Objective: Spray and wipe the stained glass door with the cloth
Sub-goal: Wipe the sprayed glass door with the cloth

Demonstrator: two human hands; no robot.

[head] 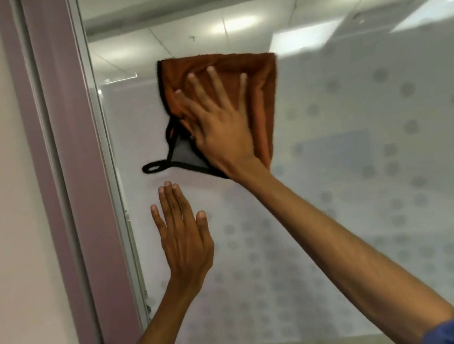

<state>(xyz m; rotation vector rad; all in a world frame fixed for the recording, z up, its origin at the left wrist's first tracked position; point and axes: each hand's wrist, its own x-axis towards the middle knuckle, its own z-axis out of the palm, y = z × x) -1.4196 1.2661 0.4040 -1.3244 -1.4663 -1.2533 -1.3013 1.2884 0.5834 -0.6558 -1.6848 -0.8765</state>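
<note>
Pressing now: your right hand [220, 130] has the cloth [252, 82] flat against the glass door [367, 147], fingers [214, 78] splayed out wide, not clenched, pinning the orange fabric rather than gripping it.
Cloth position: upper middle of the pane, near the door's left edge; its long axis runs roughly 12 to 6, with the black hanging loop [153, 167] trailing out at 8 o'clock.
Left hand: your left hand [184, 240] sits at 7 o'clock from the cloth, just below the loop, open and holding nothing, palm toward the glass.
Next stroke, my read: unwiped frosted glass lies toward 3 and 6 o'clock.
Containers: no spray bottle in view.
</note>
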